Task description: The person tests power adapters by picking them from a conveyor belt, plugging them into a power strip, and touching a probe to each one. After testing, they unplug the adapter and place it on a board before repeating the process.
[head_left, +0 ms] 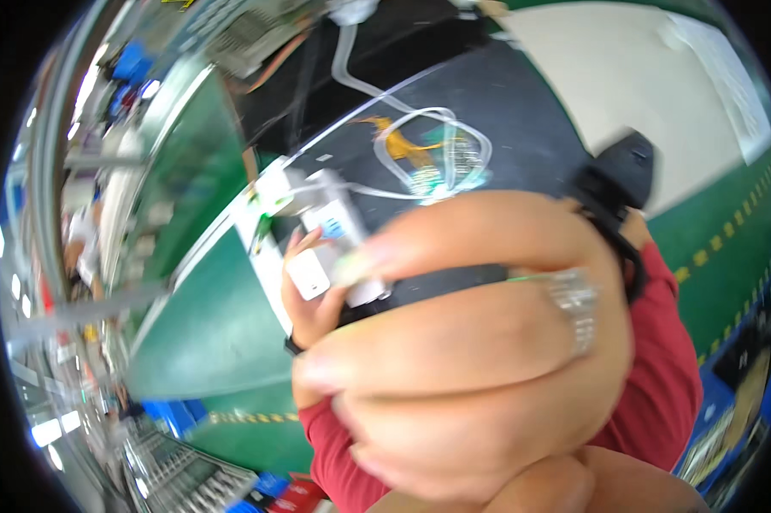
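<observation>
Right hand (462, 342) is very near the camera, fingers curled closed, a ring (576, 308) on one; I cannot tell what it grips; left hand (310, 295) behind it holds a small white device (321, 248), over the dark mat (505, 120); clear tubing (428, 128) lies there.

Right hand (471, 342) close to the camera, fingers curled in a closed grip, left hand (313, 295) partly hidden behind
</observation>
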Tool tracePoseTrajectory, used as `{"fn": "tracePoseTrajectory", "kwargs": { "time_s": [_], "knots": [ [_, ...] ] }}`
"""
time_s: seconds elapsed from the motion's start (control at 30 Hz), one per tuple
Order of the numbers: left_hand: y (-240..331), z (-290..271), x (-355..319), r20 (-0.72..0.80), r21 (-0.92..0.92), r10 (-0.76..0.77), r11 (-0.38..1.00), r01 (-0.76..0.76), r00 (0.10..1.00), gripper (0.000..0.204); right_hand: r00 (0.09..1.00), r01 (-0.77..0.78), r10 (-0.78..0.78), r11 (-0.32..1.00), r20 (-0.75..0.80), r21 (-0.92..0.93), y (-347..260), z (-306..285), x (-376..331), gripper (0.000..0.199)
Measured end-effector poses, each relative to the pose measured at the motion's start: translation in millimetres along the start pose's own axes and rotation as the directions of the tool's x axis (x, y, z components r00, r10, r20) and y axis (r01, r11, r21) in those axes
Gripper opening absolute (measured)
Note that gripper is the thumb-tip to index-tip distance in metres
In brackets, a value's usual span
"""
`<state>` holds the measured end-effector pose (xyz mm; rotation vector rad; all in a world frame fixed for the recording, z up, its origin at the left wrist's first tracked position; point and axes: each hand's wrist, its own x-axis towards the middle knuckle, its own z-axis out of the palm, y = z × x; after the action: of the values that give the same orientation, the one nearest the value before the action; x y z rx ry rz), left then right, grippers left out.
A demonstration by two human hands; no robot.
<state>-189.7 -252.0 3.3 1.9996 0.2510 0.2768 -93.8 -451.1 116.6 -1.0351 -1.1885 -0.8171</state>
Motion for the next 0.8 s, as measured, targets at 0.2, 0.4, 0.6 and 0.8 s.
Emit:
{"fn": "tracePoseTrajectory", "kwargs": {
  "time_s": [0.2, 0.4, 0.6, 0.8],
  "knots": [
    [11.9, -19.6, 8.9, -0.011, 0.062, 0.484, 0.874, -0.483, 0.875, 0.049, 0.906, -0.286, 0.317, 0.947, 0.282, -0.145, -30.8, -48.9, -2.6, 0.013],
    [49.0, -95.4, 75.8, -0.208, 0.253, 0.277, 0.942, -0.222, 0.938, 0.062, 0.864, -0.347, 0.393, 0.918, 0.315, -0.192, -20.8, -82.3, -2.6, 0.016],
    [-55.9, -134.4, 225.3, -0.042, 0.967, 0.442, -0.207, 0.147, 0.896, 0.042, 0.917, -0.324, 0.381, 0.885, 0.119, -0.335, 11.7, -98.1, 18.1, 0.022],
    [-98.7, -122.1, 287.2, -0.004, 0.967, 0.132, -0.251, 0.038, 0.991, 0.034, 0.799, -0.590, 0.563, 0.670, -0.210, -0.451, 116.7, -151.2, 35.4, 0.026]
  ]
}}
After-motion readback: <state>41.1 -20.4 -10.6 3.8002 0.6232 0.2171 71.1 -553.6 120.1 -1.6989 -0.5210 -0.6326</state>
